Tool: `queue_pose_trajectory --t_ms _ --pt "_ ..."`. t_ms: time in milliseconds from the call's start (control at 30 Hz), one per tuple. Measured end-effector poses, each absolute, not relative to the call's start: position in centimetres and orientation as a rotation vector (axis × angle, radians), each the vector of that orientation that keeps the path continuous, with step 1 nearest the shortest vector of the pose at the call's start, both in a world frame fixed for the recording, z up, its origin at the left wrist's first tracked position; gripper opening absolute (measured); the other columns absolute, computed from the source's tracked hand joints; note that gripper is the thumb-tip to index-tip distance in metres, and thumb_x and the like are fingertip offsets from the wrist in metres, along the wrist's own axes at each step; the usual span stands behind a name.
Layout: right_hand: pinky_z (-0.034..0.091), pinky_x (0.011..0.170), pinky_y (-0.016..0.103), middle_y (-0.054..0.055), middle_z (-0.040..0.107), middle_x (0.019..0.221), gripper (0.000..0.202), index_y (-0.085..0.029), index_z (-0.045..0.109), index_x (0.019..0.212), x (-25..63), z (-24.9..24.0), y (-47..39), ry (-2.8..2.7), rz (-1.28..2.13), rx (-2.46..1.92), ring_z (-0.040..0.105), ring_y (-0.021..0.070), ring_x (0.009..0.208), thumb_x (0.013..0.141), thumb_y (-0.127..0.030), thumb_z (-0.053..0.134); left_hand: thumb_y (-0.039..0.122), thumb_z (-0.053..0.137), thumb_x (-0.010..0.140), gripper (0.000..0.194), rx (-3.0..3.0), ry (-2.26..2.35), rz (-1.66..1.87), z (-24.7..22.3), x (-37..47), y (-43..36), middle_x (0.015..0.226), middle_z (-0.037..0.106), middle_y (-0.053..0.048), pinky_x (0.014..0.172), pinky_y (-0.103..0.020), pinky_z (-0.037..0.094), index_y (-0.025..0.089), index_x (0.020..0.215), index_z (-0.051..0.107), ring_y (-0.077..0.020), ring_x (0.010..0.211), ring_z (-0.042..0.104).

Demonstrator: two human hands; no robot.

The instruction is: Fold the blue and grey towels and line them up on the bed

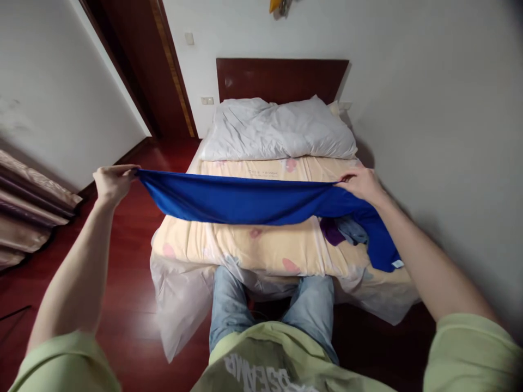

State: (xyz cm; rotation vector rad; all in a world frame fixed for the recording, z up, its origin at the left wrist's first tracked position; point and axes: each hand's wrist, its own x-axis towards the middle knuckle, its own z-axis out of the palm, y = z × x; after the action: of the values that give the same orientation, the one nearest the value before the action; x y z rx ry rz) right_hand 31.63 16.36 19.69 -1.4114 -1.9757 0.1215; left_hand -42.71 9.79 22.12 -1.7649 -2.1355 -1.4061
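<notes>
A long piece of blue cloth (237,198) is stretched in the air across the bed, its upper edge nearly straight. My left hand (113,182) pinches its left end, out over the floor beside the bed. Toward the other side my right hand (362,185) is closed on the same upper edge. Past my right hand the cloth droops down toward the bed, with a small white tag at its lower corner. Whether it is a garment cannot be made out. Partly behind it, a purple cloth (332,231) and a grey-blue cloth (352,230) lie on the bed.
The bed (245,250) has a cream patterned cover and stands right in front of my legs. A white, crumpled quilt or pillow (281,128) lies by the dark headboard (281,79). A wall borders the right side; a curtain (28,212) hangs at left above red flooring (131,272).
</notes>
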Motion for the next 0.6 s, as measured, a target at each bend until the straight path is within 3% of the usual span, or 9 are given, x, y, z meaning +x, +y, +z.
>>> queue_pose_trajectory --t_ms 100,233,367,600 --pt "0.057 0.078 0.041 0.009 0.073 0.087 0.028 -0.023 0.075 0.077 31.2 19.7 17.0 -1.9 -0.081 -1.331 0.069 0.0277 0.081 0.086 -0.049 0.07 0.026 0.067 0.09 0.037 -1.636 -2.022 -1.717 21.1 -42.4 11.2 0.103 0.08 -0.011 0.09 -0.037 0.064 0.001 0.115 0.076 -0.0167 0.088 0.075" --pt "0.059 0.078 0.04 0.009 0.074 0.096 0.019 -0.022 0.077 0.088 30.9 16.1 15.6 -1.855 -0.107 -1.303 0.07 0.026 0.082 0.089 -0.035 0.064 0.021 0.06 0.092 0.033 -1.685 -1.953 -1.671 16.3 -42.1 10.2 0.109 0.079 -0.01 0.096 -0.036 0.062 0.005 0.115 0.077 -0.0178 0.097 0.075" --pt "0.058 0.092 0.042 0.009 0.074 0.096 0.023 -0.023 0.075 0.088 30.6 8.3 13.0 -1.948 -0.109 -1.301 0.07 0.027 0.095 0.094 -0.028 0.054 0.024 0.059 0.092 0.031 -1.887 -1.969 -1.43 7.8 -42.5 7.7 0.118 0.078 -0.009 0.107 -0.04 0.056 0.014 0.114 0.079 -0.0226 0.111 0.073" --pt "0.06 0.084 0.047 0.008 0.075 0.09 0.029 -0.033 0.072 0.081 30.6 -8.3 6.1 -2.115 0.167 -1.509 0.07 0.032 0.09 0.089 -0.019 0.049 0.02 0.044 0.086 0.041 -2.286 -2.224 -0.793 -6.4 -41.9 2.4 0.108 0.078 -0.012 0.096 -0.041 0.06 0.021 0.099 0.082 -0.0272 0.105 0.072"
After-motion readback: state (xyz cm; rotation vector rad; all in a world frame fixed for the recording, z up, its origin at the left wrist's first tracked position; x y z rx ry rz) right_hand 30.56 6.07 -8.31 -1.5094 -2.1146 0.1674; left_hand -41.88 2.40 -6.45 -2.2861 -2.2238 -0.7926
